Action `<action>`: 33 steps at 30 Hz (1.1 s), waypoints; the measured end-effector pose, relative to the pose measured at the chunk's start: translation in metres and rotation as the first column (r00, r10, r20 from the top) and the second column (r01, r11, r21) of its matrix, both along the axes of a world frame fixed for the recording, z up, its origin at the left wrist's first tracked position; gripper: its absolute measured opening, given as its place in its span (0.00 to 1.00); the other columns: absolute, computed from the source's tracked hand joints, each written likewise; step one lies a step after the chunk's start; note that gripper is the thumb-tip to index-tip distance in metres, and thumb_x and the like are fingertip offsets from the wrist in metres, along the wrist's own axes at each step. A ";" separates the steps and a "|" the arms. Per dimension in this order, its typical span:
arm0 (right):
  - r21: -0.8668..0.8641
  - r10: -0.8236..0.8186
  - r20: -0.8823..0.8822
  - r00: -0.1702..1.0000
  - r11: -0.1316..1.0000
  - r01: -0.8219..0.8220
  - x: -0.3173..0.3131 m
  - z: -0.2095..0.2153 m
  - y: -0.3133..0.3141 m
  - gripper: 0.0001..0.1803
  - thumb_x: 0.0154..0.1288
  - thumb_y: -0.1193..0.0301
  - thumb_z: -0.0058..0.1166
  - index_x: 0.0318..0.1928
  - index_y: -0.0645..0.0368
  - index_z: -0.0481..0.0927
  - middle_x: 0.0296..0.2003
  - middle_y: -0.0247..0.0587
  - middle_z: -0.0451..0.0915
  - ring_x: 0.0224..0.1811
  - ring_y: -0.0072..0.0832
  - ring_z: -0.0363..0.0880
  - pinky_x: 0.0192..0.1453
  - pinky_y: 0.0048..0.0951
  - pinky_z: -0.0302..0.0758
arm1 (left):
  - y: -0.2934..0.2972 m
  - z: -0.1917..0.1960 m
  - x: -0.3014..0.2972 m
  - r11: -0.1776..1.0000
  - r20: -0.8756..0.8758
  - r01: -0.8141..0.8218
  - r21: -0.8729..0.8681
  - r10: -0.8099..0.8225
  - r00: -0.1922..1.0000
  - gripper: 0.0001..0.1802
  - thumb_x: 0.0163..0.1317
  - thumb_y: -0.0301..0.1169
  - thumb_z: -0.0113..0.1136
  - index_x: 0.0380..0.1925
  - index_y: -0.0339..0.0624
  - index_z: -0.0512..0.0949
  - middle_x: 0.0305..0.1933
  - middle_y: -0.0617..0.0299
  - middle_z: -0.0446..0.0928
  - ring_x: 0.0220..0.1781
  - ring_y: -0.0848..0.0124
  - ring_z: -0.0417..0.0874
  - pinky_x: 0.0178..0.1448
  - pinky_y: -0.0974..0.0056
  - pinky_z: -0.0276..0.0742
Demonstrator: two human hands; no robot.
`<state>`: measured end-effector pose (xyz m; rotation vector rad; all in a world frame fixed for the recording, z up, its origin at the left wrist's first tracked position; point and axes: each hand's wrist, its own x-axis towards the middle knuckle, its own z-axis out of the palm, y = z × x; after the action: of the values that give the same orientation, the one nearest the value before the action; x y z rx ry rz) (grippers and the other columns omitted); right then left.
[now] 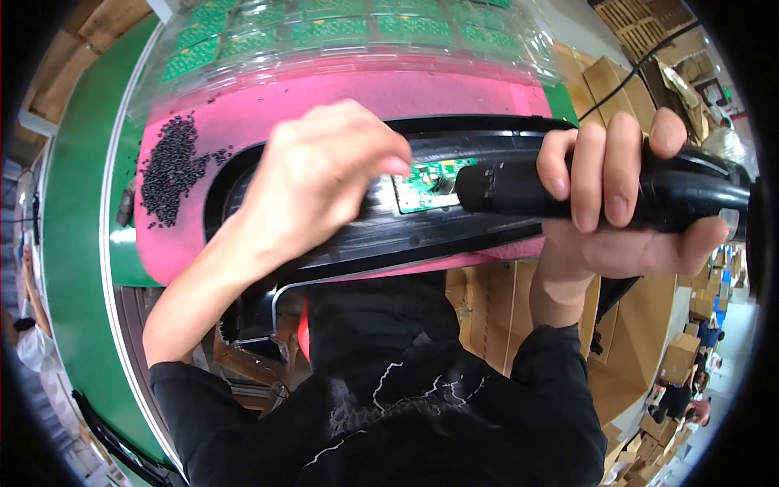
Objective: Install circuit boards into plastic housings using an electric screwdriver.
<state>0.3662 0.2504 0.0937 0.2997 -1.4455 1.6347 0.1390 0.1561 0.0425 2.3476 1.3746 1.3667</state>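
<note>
Lying on the pink mat (243, 122) at the far left is a heap of small black screws (169, 170). Next, the left hand (320, 174) is pressing its bunched fingertips down on the green circuit board (426, 183) sitting inside the long black housing (389, 231), while the right hand (625, 195) is gripping the black electric screwdriver (584, 191), fingers clamped around its body, tip meeting the board.

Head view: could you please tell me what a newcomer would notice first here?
Centre stage, the right hand wraps a black electric screwdriver, its tip at a small green circuit board seated in a long black plastic housing. The left hand presses down beside the board. Behind lie a bright pink mat, a heap of small black screws at its left, and clear trays of green boards along the top.
</note>
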 end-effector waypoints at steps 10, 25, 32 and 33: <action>-0.102 -0.302 0.187 0.935 0.941 0.324 0.004 -0.020 0.032 0.30 0.69 0.42 0.43 0.45 0.58 0.75 0.21 0.33 0.70 0.19 0.24 0.65 0.33 0.32 0.67 | 0.003 -0.009 0.004 0.919 -0.072 0.150 -0.364 -0.188 0.980 0.07 0.58 0.28 0.67 0.32 0.36 0.80 0.38 0.59 0.85 0.45 0.62 0.82 0.48 0.58 0.80; 0.138 0.435 -0.251 0.865 0.900 -0.413 -0.044 -0.054 0.094 0.22 0.70 0.52 0.52 0.43 0.60 0.69 0.19 0.41 0.71 0.17 0.27 0.66 0.25 0.28 0.68 | 0.004 -0.014 0.007 0.851 -0.067 0.112 -0.513 -0.170 0.983 0.07 0.59 0.25 0.63 0.37 0.34 0.80 0.42 0.57 0.86 0.36 0.57 0.85 0.44 0.57 0.81; 0.179 0.473 -0.185 0.861 0.878 -0.444 -0.045 -0.051 0.097 0.23 0.68 0.52 0.55 0.43 0.62 0.71 0.19 0.40 0.71 0.17 0.26 0.66 0.24 0.26 0.67 | 0.005 -0.008 0.008 0.801 -0.096 0.085 -0.592 -0.175 0.980 0.07 0.59 0.24 0.63 0.37 0.33 0.80 0.43 0.56 0.86 0.37 0.56 0.85 0.43 0.57 0.81; 0.165 0.492 -0.188 0.850 0.869 -0.467 -0.045 -0.052 0.096 0.24 0.68 0.51 0.56 0.43 0.62 0.72 0.19 0.40 0.71 0.17 0.26 0.66 0.24 0.26 0.67 | 0.004 -0.008 0.008 0.804 -0.099 0.080 -0.590 -0.171 0.980 0.07 0.59 0.24 0.63 0.37 0.33 0.80 0.43 0.56 0.86 0.37 0.56 0.85 0.43 0.57 0.81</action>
<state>0.3209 0.3466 0.0421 0.9500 -1.3560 1.8366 0.1472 0.1598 0.0348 2.0865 1.3868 0.6073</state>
